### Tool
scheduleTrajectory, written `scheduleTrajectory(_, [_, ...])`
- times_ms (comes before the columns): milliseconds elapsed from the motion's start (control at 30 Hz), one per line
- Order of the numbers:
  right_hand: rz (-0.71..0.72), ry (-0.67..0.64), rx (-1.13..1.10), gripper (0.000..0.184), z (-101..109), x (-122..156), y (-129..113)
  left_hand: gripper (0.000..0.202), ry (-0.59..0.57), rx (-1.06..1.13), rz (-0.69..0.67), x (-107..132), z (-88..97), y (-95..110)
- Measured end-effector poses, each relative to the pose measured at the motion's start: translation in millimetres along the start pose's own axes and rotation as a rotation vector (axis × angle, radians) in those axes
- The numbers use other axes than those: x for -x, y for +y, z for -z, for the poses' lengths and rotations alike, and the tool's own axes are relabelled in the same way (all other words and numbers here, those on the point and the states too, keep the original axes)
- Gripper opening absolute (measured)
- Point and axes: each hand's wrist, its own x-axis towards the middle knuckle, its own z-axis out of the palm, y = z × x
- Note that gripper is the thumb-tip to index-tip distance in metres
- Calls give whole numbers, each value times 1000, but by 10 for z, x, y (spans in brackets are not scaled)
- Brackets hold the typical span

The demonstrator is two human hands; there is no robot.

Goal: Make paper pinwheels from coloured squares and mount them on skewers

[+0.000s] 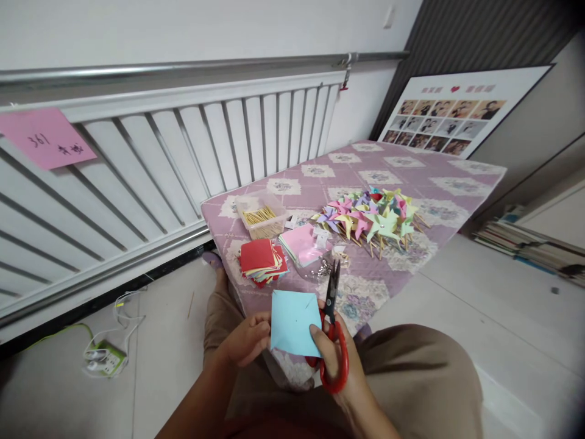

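A light blue paper square [292, 326] is held up over the near edge of the table, with cut lines running in from its upper corners and a small dot near its middle. My left hand [249, 339] is closed at its left edge, fingers curled and partly behind the sheet. Red-handled scissors [336, 360] hang on the fingers of my right hand [350, 360], blades pointing away and nearly together. The right thumb also presses on the blue sheet's right side. Beyond lie a stack of coloured paper squares [261, 259] and pink sheets [301, 244].
Finished paper pinwheels [370, 216] on sticks are heaped on the cloth-covered table [315, 171]. A clear plastic box [261, 214] holds thin wooden sticks. Small metal pins [324, 268] lie near the scissors' tips. A radiator [183, 143] lines the wall; a power strip [109, 360] sits on the floor.
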Motion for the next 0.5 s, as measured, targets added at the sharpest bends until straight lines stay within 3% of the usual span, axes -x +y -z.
scheduleTrajectory(133, [24,58,-119,53,-90,12,-64,48,-5,111,-10,51,-98,-216])
scheduleTrajectory(267, [56,62,-99,52,-126,27,-63,28,139,201,-68,67,-255,-398])
scheduleTrajectory(500, [113,148,137,58,-91,16,-4,31,359,36,-134,-47,-548,-494])
